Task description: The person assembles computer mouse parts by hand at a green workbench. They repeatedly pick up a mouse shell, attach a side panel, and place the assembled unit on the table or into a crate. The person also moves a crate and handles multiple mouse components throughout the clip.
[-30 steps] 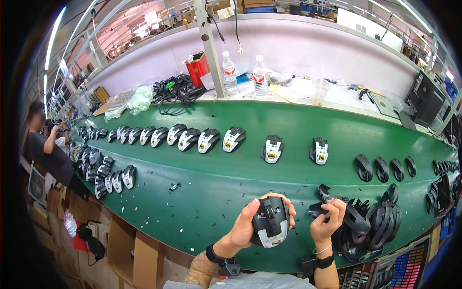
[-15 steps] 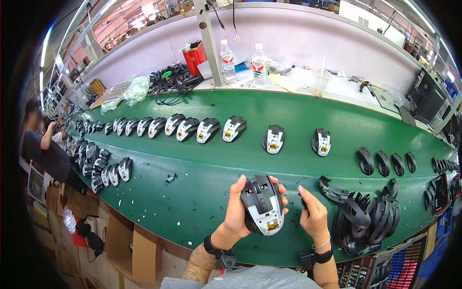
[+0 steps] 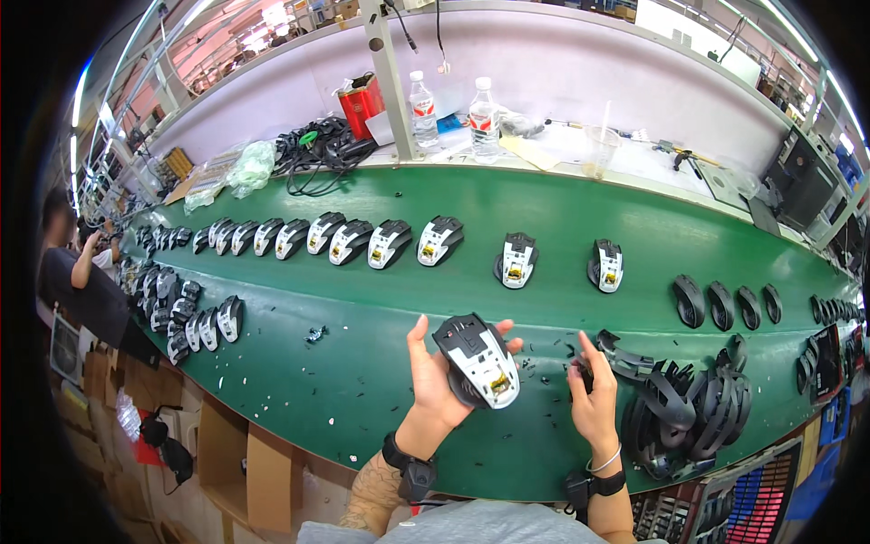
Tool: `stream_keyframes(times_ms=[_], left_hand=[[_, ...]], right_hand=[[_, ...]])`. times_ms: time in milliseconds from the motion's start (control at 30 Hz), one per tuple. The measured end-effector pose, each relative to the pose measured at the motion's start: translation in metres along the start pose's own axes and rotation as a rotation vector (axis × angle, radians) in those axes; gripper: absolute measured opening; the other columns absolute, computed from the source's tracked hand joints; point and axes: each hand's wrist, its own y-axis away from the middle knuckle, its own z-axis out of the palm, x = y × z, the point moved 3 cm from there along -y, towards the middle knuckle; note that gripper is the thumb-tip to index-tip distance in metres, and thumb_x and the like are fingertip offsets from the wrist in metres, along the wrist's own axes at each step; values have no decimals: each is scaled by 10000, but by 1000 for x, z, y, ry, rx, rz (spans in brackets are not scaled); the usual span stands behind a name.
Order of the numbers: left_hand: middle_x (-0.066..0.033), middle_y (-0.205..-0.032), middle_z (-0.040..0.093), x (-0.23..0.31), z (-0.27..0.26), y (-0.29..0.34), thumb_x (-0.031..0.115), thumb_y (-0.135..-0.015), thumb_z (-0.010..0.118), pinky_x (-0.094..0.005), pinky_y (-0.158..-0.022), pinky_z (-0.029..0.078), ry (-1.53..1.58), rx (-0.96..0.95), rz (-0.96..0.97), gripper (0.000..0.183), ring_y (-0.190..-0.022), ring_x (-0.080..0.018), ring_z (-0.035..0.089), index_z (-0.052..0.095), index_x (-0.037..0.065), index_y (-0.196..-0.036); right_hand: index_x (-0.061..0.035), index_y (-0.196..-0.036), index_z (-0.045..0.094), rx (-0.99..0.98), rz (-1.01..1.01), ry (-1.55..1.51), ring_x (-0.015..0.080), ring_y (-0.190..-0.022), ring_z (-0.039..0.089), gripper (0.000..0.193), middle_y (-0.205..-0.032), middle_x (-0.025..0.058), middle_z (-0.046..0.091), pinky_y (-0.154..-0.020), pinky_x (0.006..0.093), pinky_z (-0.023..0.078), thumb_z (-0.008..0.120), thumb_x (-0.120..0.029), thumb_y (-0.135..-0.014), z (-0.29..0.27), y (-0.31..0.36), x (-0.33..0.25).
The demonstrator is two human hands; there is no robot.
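My left hand [image 3: 435, 381] holds a half-open computer mouse [image 3: 478, 363], black with a white inner plate and a yellow patch near its rear. The mouse rests tilted on the palm, and the thumb and fingertips stick out past its sides. To the right, apart from the mouse, my right hand [image 3: 594, 403] is raised with the index finger pointing up. A small dark piece [image 3: 578, 366] shows at its curled fingers; its kind is too small to make out. Beside that hand lies a pile of curved black mouse shells [image 3: 684, 408].
A row of similar mice [image 3: 390, 245] runs along the green bench [image 3: 362, 304], and more are grouped at the left. Black mouse covers [image 3: 689, 301] lie at the right. Small dark scraps dot the bench. Two water bottles [image 3: 484, 122] stand behind. At far left, a person [image 3: 82, 281] is working.
My left hand has moved slightly left and up with the mouse, its fingers looser around it. My right index finger has straightened upward from its earlier pinch.
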Motion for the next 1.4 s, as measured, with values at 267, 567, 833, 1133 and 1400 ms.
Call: stream_keyframes(times_ms=[267, 567, 833, 1133, 1400], left_hand=[[-132, -1153, 598, -32, -43, -35, 422, -975, 337, -451, -961, 443, -129, 137, -85, 455, -1096, -289, 565, 527, 48, -1154], [-77, -1220, 557, -65, -37, -27, 500, -957, 342, -387, -924, 459, -476, 74, -153, 529, -1117, -199, 546, 474, 90, -1265], [-70, -1172, 517, -80, -39, -23, 33, -790, 691, -319, -886, 490, -718, 40, 62, 636, -1104, -161, 528, 353, 53, -1328], [-146, -1265, 532, -53, -29, -28, -58, -763, 669, -352, -965, 455, -584, -8, 278, 563, -1102, -213, 562, 416, -7, -1264], [-118, -1252, 531, -51, -23, -24, -30, -783, 647, -337, -948, 463, -534, -80, 268, 513, -1080, -193, 567, 442, -5, -1253]], right_hand=[[76, -1410, 228, -185, 17, -112, 335, -1127, 370, 600, -1209, 210, 339, -1036, 392, 273, 469, -59, -877, 15, 12, -5], [-22, -1331, 466, -27, -118, 169, 287, -987, 396, 811, -1061, 126, 441, -878, 385, 380, 827, -264, -646, 19, 12, -17], [-82, -1313, 516, -9, -107, 219, 303, -1041, 386, 822, -1178, 137, 431, -897, 417, 402, 863, -249, -587, 17, 11, -9], [-29, -1223, 517, -49, 195, -406, 180, -934, 533, 492, -1056, 96, 559, -858, 323, 435, 690, -291, -843, 16, 9, 25], [-70, -744, 525, -97, 335, -894, 60, -698, 487, 288, -746, -34, 551, -664, 226, 413, 578, -268, -946, 38, 15, 46]])
